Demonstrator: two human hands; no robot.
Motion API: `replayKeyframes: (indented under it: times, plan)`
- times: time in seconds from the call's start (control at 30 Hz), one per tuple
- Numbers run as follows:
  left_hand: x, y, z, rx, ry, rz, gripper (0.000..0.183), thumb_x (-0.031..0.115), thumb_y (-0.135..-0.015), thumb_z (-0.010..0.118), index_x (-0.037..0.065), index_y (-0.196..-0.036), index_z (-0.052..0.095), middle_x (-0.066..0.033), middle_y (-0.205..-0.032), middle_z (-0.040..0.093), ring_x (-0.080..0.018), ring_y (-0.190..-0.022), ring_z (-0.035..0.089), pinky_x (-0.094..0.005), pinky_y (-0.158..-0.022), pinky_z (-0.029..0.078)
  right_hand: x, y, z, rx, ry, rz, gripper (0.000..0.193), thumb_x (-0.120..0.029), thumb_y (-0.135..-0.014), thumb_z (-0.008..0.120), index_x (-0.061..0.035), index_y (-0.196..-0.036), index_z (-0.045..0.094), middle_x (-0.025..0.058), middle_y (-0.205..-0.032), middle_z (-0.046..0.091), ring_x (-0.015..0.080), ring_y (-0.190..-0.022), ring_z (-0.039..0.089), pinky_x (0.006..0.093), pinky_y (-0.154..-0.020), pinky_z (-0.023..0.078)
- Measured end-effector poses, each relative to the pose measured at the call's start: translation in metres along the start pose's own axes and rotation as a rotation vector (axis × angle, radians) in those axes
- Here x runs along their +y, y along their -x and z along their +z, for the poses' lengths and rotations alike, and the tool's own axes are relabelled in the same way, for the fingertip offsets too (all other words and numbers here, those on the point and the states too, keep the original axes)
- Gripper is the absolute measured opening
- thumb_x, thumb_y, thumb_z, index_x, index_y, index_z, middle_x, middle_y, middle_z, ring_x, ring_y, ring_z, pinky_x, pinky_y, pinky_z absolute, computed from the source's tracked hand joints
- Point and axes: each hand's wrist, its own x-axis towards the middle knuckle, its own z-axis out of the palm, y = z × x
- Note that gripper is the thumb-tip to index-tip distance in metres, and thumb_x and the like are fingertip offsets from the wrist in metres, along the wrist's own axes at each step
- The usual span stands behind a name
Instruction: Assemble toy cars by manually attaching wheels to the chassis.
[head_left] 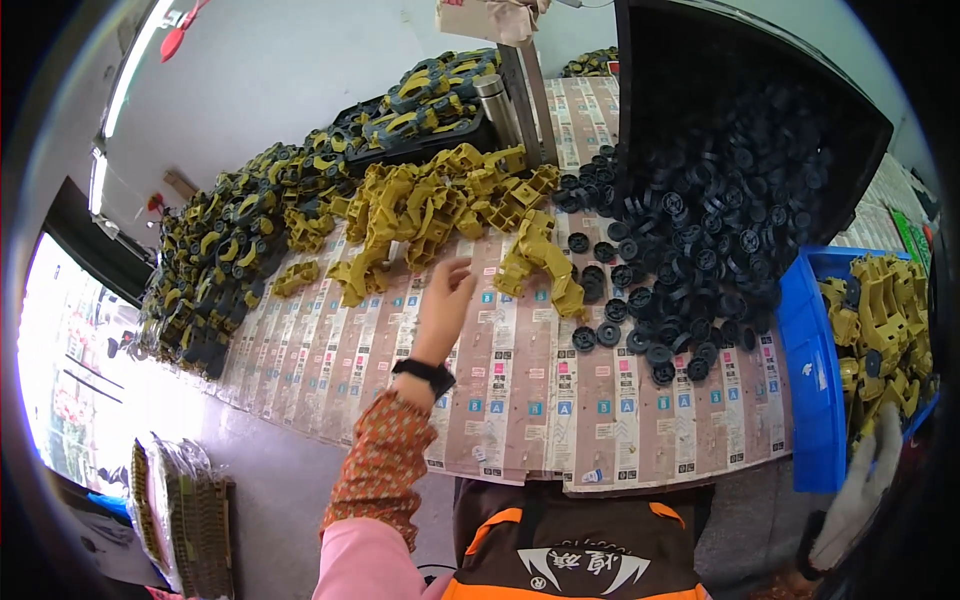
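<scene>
My left hand (445, 305), bare, with a dark watch (424, 377) on the wrist, hangs over the table with its fingers loosely bent and apart. Nothing shows in it. Just beyond its fingertips lies a heap of yellow plastic toy-vehicle body parts (400, 210). A separate little group of yellow parts (540, 262) lies to its right. At the far right my right hand (868, 485), in a pale glove, reaches into a blue plastic bin (812, 370) of yellow parts (885, 325). Its fingers are stretched out against the parts; the picture's rim partly darkens it.
Black toy wheels (705, 255) spill from a large black container (660, 90) onto the paper-covered table (480, 440). Assembled yellow-and-black toys (215, 260) pile up at the left, with more in a black crate (450, 138). A steel flask (495, 108) stands beside a post (530, 100).
</scene>
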Motion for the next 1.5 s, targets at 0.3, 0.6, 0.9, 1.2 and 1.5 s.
replayKeyframes:
  times: [0.3, 0.6, 0.9, 1.2, 1.5]
  plan:
    - [0.029, -0.04, 0.087, -0.287, -0.018, -0.148, 0.097, 0.024, -0.081, 0.086, 0.005, -0.159, 0.032, -0.0252, -0.131, 0.069, -0.0351, -0.121, 0.07, -0.0412, -0.101, 0.054, -0.06, 0.035, 0.051, -0.301, -0.11, -0.416, 0.039, 0.003, -0.091, 0.067, 0.0035, -0.13, 0.067, 0.0226, -0.13, 0.067, 0.0389, -0.119, 0.064, 0.0445, -0.104, 0.05]
    - [0.051, 0.062, -0.003, -0.081, 0.454, -0.338, 0.067, 0.017, -0.098, 0.073, 0.003, -0.155, 0.041, -0.0082, -0.122, 0.067, -0.0141, -0.093, 0.068, -0.0352, -0.078, 0.057, -0.039, 0.024, 0.128, -0.394, -0.075, -0.506, 0.024, -0.009, -0.089, 0.073, -0.0033, -0.112, 0.068, 0.0177, -0.102, 0.07, 0.0404, -0.094, 0.067, 0.049, -0.082, 0.053]
    - [0.041, 0.173, -0.024, -0.19, 1.321, -0.708, 0.062, 0.039, -0.105, 0.064, 0.009, -0.156, 0.046, -0.0099, -0.122, 0.066, -0.0265, -0.101, 0.066, -0.0447, -0.085, 0.055, -0.053, 0.003, 0.212, -0.381, 0.005, -0.578, 0.022, -0.011, -0.088, 0.073, -0.0109, -0.11, 0.07, 0.012, -0.092, 0.063, 0.0348, -0.089, 0.066, 0.0459, -0.076, 0.054]
    - [0.09, 0.207, 0.023, -0.524, 1.218, -0.612, 0.082, 0.04, -0.095, 0.077, 0.015, -0.159, 0.032, -0.0161, -0.131, 0.062, -0.0429, -0.122, 0.067, -0.0675, -0.105, 0.054, -0.063, 0.029, 0.192, -0.522, 0.279, -0.755, 0.028, -0.003, -0.082, 0.069, -0.004, -0.109, 0.062, 0.0128, -0.095, 0.063, 0.034, -0.089, 0.067, 0.0441, -0.072, 0.054]
    - [0.115, 0.225, 0.062, -0.474, 0.891, -0.707, 0.065, 0.047, -0.102, 0.07, 0.008, -0.148, 0.044, -0.0127, -0.129, 0.063, -0.0318, -0.109, 0.072, -0.0503, -0.089, 0.064, -0.094, 0.059, 0.161, -0.787, -0.519, -0.336, 0.032, -0.008, -0.096, 0.065, -0.0016, -0.127, 0.067, 0.0201, -0.113, 0.073, 0.0349, -0.098, 0.074, 0.0407, -0.083, 0.058]
